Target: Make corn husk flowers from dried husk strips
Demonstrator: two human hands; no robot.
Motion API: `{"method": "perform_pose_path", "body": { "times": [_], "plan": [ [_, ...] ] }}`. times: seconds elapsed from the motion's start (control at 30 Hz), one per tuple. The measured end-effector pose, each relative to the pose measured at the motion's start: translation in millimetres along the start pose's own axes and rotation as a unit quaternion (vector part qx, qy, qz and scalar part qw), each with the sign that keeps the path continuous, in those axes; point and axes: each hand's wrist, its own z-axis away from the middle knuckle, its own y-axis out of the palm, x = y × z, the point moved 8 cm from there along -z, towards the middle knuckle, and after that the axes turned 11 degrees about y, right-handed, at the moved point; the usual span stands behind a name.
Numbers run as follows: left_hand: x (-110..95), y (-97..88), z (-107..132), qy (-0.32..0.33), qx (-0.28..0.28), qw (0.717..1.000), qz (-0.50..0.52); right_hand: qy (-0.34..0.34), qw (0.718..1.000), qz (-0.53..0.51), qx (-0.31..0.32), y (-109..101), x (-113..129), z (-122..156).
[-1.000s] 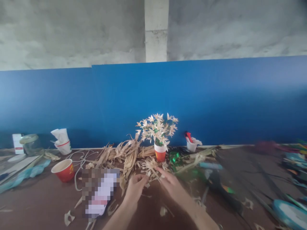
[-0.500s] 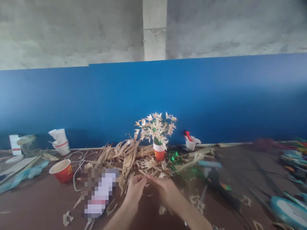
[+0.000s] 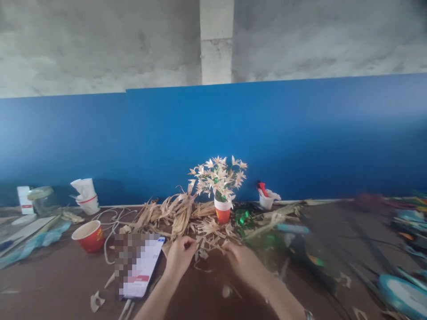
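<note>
My left hand (image 3: pixel 178 258) and my right hand (image 3: pixel 244 262) are low in the middle of the brown table (image 3: pixel 56 284). Both pinch a pale strip of dried husk (image 3: pixel 203 244) stretched between them, at the near edge of a heap of dried husk leaves (image 3: pixel 176 215). Behind the heap stands an orange paper cup (image 3: pixel 223 214) holding a bunch of small cream husk flowers (image 3: pixel 218 175). A phone (image 3: pixel 142 266) lies flat just left of my left hand.
A red paper cup (image 3: pixel 89 236) and a white cable (image 3: pixel 110 231) lie left. White cups (image 3: pixel 87 201), a jar (image 3: pixel 42 200) and a small box (image 3: pixel 24 198) stand far left. Green ribbon (image 3: pixel 242 218), a small white cup (image 3: pixel 266 201) and blurred tools (image 3: pixel 403 293) are right. A blue panel (image 3: pixel 300 138) backs the table.
My hands have drawn apart, the left moving left and the right moving right, with the husk strip now stretched between them. The right hand's fingers went from stretched out to pinched.
</note>
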Motion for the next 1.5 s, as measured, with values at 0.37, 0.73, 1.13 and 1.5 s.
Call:
{"method": "perform_pose_path", "body": {
  "times": [0.37,0.73,1.13,1.5],
  "plan": [
    [-5,22.5,8,0.067,0.098,0.972,-0.203,0.045,0.992,0.110,-0.048,15,2,2],
    [-7,15.4,5,0.068,0.075,0.982,-0.160,0.061,0.985,0.150,-0.061,14,0,2],
    [-32,27.3,24,0.185,0.208,0.953,-0.122,0.029,0.993,0.080,-0.080,5,9,6],
    [-38,29.0,15,0.109,0.135,0.983,0.058,0.081,0.943,-0.322,-0.014,13,18,5]
  ]
}}
